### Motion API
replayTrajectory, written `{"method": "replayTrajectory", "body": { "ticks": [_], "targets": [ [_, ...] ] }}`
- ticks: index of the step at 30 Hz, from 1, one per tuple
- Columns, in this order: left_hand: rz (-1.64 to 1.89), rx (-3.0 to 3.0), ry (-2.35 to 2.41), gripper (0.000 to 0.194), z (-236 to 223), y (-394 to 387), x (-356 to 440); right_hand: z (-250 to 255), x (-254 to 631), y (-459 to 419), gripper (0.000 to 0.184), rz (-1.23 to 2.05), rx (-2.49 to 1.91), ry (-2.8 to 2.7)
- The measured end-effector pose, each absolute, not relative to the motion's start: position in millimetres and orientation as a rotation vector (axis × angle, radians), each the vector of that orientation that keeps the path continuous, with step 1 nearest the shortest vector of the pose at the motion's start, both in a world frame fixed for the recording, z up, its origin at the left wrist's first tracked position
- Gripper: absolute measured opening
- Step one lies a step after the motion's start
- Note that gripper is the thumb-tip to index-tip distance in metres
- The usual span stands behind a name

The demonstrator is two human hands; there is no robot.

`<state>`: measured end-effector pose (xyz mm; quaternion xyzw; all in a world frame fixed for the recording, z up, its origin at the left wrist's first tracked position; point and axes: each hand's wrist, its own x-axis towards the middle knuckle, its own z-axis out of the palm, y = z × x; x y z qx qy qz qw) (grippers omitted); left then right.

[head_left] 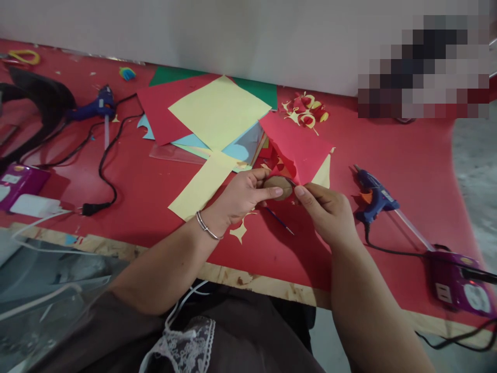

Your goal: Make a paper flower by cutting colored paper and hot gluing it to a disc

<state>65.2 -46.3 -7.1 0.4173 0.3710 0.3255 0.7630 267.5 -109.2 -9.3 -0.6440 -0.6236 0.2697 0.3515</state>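
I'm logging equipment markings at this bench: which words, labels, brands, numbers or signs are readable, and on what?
None is readable.
Left glue gun: label too small.
Right glue gun: label too small.
Left purple box: labels blurred.
Right purple box: labels blurred.

Craft workshop: glue guns [375, 190], coloured paper [305, 142], cut scraps [306, 109] on red worktable [411, 155].

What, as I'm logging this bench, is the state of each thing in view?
Brown disc, held
Left hand, gripping that disc
Right hand, fingers curled, grip unclear
Red paper, one edge cut unevenly
Yellow square, lying flat
Yellow strip, lying flat
Scraps, cut, some heaped
Right glue gun, lying down, stick loaded
Left glue gun, lying down
Scissors, opening unclear
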Motion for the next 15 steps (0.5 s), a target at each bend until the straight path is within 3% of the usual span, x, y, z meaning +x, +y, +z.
{"method": "replayTrajectory", "body": {
  "ticks": [15],
  "targets": [
    [0.733, 0.970, 0.806, 0.022, -5.6, -45.5, 63.2, -8.4, 267.0, -110.0, 0.072, 0.713, -1.673, -1.597]
  ]
}}
